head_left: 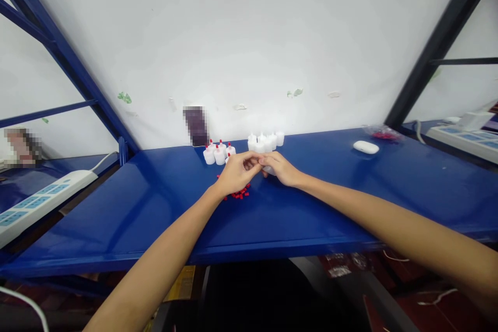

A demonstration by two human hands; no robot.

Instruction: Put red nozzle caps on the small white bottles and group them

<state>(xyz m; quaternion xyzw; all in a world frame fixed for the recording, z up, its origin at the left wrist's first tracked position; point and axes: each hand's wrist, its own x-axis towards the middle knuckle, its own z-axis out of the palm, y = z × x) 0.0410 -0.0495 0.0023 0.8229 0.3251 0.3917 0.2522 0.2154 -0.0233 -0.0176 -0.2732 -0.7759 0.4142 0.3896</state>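
My right hand (pixel 284 168) holds a white bottle (pixel 269 170); my left hand (pixel 236 172), grip unclear, could scatter red caps (pixel 240 195) by dipping.

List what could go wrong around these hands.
The left hand is close to the loose red caps and could scatter them. A bump from the right hand might topple the white bottles without red tips, grouped just beyond it.

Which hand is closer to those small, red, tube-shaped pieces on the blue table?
Left. The left hand partly covers the red pieces from view; the right hand is farther off, to their right.
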